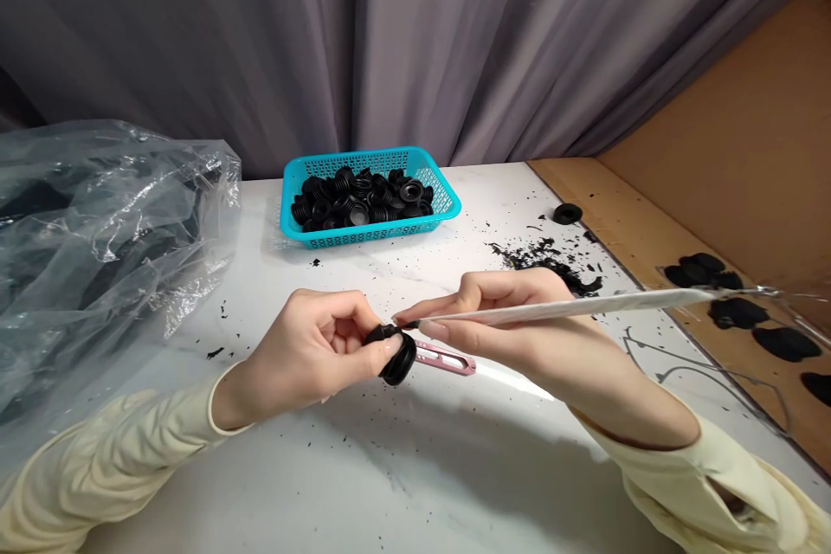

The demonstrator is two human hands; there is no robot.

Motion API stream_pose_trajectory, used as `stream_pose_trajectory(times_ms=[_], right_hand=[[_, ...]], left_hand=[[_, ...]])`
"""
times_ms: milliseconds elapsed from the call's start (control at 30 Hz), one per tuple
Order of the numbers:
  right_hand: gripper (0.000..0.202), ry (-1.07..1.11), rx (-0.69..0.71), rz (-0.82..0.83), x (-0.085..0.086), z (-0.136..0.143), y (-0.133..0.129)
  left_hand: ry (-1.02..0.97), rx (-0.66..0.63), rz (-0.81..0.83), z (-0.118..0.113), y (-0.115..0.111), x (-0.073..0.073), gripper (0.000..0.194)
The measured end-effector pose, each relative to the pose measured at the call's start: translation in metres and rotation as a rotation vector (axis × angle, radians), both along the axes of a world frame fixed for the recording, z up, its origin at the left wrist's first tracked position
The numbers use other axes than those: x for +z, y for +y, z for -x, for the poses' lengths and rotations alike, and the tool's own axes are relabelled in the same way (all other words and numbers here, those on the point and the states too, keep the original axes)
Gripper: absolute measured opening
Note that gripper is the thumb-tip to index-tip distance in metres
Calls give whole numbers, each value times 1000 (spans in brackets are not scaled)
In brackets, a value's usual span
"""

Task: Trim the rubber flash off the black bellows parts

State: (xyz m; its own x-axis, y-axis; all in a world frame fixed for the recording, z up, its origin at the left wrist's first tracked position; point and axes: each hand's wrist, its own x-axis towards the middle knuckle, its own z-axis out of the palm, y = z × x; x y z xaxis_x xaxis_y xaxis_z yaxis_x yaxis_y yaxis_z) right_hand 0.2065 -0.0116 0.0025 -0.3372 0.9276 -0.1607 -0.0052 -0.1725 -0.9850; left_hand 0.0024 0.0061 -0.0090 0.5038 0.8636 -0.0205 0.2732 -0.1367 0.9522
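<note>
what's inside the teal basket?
The teal basket holds a pile of black ribbed rubber rings, some showing open centres. Only the top layer is visible; anything beneath the pile is covered.

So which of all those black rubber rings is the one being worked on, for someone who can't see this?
Start at the turquoise basket of black rings at the back of the white table, then come straight toward the camera. There the left hand pinches one black ring while the right hand puts a thin blade to it. It alone is held.
</note>
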Motion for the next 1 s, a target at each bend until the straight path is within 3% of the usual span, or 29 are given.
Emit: stream_pose_trajectory(times_ms=[433,800,1000], right_hand=[[30,8,73,-61,3,-6,0],[31,-59,89,-95,4,-5,1],[30,-160,80,-293,1,-2,-2]], left_hand=[[46,9,-229,4,-1,-9,21],[86,-14,-300,3,-1,-6,19],[81,-20,-286,1,0,-6,20]])
